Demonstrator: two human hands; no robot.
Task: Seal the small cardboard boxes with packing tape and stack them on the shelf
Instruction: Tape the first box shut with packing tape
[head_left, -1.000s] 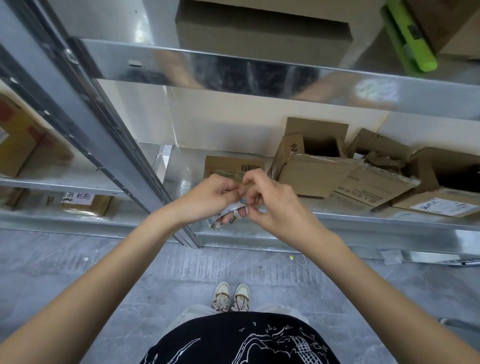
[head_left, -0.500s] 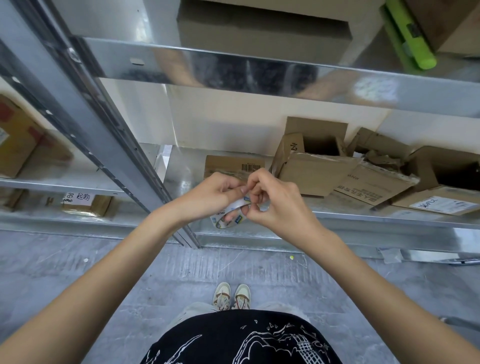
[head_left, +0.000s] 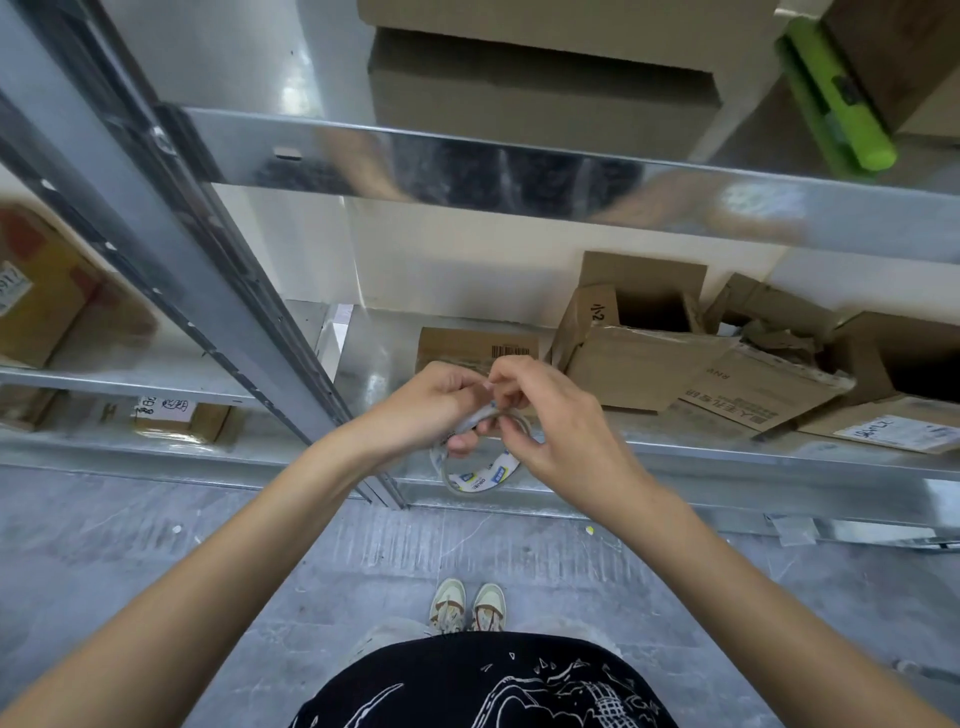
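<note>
Packing tape roll (head_left: 480, 470), a thin glossy ring facing the camera, pinched by left hand (head_left: 423, 410) and right hand (head_left: 561, 421) together.

- We stand in a stockroom: galvanized steel shelving (head_left: 519, 171) rises above a bare concrete floor (head_left: 130, 530).
- Opened cardboard boxes (head_left: 649, 364) and labelled parcels (head_left: 179, 421) crowd its shelves.

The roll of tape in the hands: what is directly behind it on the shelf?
A flat cardboard box with a barcode lies behind the roll of tape. Both hands, left hand and right hand, cover its near part, so whether it is sealed is hidden.
</note>
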